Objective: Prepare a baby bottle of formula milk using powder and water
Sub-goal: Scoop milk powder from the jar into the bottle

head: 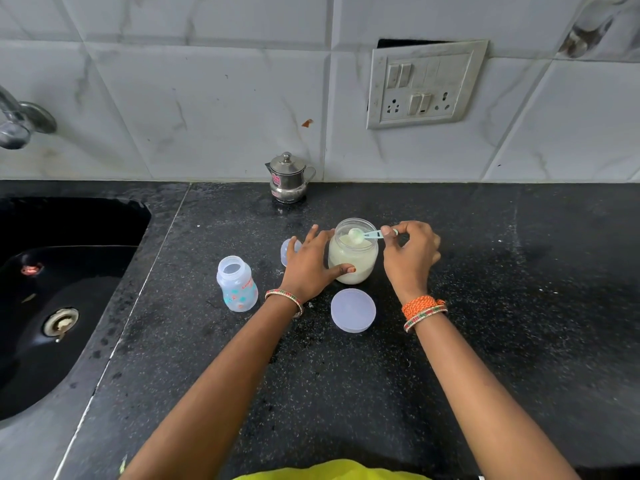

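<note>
On the dark counter [485, 341], nearest, a clear lid [353, 310] lies flat. Left, the baby bottle [237, 284] stands upright, open mouth up, apparently empty. Left hand [308, 268] grips the open powder jar [353, 251]; right hand [410, 253] fingers pinch a scoop [363, 234], its handle running rightward, bowl over the powder. Farthest, a lidded steel pot [289, 178].
</note>
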